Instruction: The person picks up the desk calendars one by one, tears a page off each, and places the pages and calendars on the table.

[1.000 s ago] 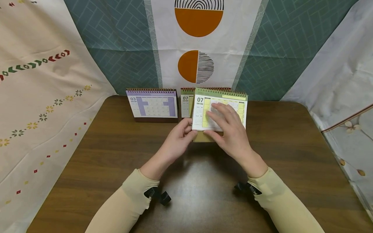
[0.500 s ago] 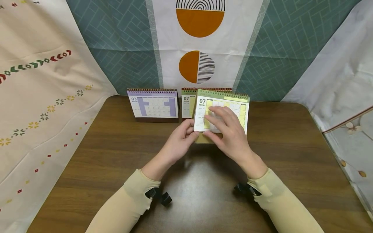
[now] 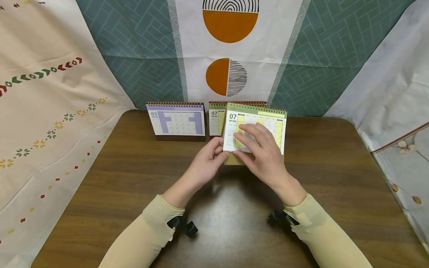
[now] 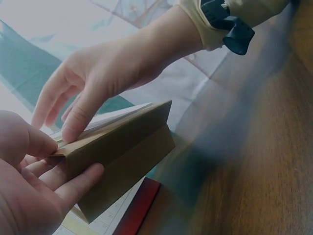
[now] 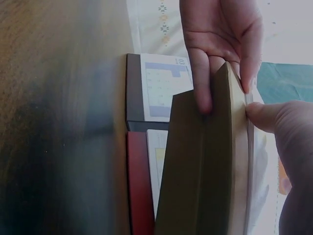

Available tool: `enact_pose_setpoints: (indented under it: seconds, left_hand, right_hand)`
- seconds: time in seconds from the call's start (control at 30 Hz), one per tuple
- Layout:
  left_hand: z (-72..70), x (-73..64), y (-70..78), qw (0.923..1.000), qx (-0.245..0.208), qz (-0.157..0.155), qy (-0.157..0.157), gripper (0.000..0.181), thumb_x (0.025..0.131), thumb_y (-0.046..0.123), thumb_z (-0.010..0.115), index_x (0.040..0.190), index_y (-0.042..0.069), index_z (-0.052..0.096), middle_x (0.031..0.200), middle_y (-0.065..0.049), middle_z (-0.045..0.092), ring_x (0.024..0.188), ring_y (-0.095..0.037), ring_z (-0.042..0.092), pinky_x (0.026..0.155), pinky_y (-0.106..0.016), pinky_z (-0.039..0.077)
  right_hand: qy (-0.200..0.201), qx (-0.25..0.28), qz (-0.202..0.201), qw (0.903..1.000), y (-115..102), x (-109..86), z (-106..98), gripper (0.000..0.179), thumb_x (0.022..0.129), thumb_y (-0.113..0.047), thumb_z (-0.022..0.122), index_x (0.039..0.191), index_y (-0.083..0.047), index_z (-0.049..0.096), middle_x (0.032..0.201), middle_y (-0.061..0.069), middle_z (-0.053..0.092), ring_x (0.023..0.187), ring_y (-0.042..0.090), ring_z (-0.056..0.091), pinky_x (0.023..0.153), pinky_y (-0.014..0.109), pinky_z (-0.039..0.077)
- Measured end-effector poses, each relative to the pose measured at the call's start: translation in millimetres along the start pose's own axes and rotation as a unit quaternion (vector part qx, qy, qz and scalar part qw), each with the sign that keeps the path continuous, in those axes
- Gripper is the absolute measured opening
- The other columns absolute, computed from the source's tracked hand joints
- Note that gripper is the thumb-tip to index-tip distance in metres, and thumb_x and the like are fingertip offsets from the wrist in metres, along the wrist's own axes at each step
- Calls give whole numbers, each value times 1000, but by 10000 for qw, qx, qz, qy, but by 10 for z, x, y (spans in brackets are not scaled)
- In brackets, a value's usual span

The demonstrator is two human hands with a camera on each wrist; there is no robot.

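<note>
A desk calendar with a green-headed July page, marked 07, and a tan card stand is held up at an angle. My left hand grips its lower left corner, thumb in front and fingers against the back of the stand. My right hand lies across the yellow and white page with fingers spread and slightly bent, covering part of the grid. In the right wrist view, the right thumb touches the lower edge of the pages, close to the left fingertips.
A second 07 calendar with a red base stands behind, partly hidden. Left of it is a purple 03 calendar on a dark base. All are at the back of the wooden table, before a patterned cloth.
The right fingers have slid slightly down and left over the page. The held calendar has tilted a little, its lower right corner dropping. The left hand keeps its grip.
</note>
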State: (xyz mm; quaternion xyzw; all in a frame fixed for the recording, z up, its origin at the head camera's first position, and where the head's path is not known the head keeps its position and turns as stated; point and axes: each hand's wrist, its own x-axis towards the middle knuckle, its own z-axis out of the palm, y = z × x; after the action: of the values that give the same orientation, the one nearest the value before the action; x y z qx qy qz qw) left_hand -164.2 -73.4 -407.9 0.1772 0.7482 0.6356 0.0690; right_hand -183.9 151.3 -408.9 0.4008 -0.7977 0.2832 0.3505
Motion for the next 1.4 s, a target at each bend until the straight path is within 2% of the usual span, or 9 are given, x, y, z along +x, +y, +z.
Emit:
enact_pose_setpoints:
  seconds: [0.17,0.33,0.43,0.67,0.8,0.97,1.1,1.3,1.4]
  left_hand:
    - [0,-4,11,10000,-43,-15,47,31,113,5,57,143,4,59,120,-11,79,83,-16,56,72,-30,42]
    - [-3,-2,23,9998,-155,-40,119,34,112,3,57,145,0,57,127,-16,77,91,-15,62,79,-30,47]
    - [-7,3,19,9998,-149,-39,118,34,112,3,57,145,-1,57,134,-17,76,102,-16,66,87,-32,49]
    - [1,3,21,10000,-12,-53,67,30,112,4,58,142,1,59,131,-14,77,100,-16,64,85,-33,47]
    - [0,-3,23,9999,60,-82,63,29,113,5,58,142,2,59,132,-12,77,101,-16,64,87,-34,48]
    - [-5,-5,27,9999,131,-93,39,28,113,5,59,140,4,60,132,-12,77,102,-16,64,88,-35,48]
    - [-7,-6,36,9998,168,-87,-13,25,113,5,58,137,4,60,130,-11,78,98,-16,64,84,-33,47]
    - [-1,-9,43,9995,259,-48,-143,22,113,6,58,135,5,60,123,-9,79,89,-17,61,77,-32,43]
    - [0,-11,39,9994,287,-54,-200,23,113,6,58,136,5,60,125,-8,79,92,-17,62,80,-33,44]
  right_hand:
    - [56,-20,-53,10000,-2,-9,-4,58,86,-7,96,138,-4,72,149,19,63,137,44,56,123,54,36]
    - [172,55,-14,9998,-5,-14,-12,42,93,-2,87,134,-1,75,142,17,69,131,41,63,120,50,42]
    - [297,63,141,9994,-15,-16,-25,32,97,0,81,129,0,78,134,14,75,123,37,68,115,47,47]
    - [774,-159,759,9940,-18,-15,-74,17,102,-7,78,118,-1,83,117,10,81,109,33,75,98,47,57]
    - [897,-206,934,9914,-8,-12,-93,16,103,-9,78,116,-1,83,113,10,82,103,32,76,92,48,57]
    - [1008,-154,1036,9894,1,-8,-99,15,102,-10,80,114,-1,84,111,10,82,102,32,76,91,46,56]
    - [1163,-161,998,9881,8,-11,-99,12,100,-9,80,109,-2,83,109,10,82,101,32,76,93,44,55]
    - [777,-524,733,9929,31,-27,-112,30,88,6,80,116,-5,79,122,10,78,114,38,70,103,49,51]
    - [859,-655,820,9908,52,-21,-140,31,89,7,82,117,-5,80,121,11,79,113,39,69,102,51,52]
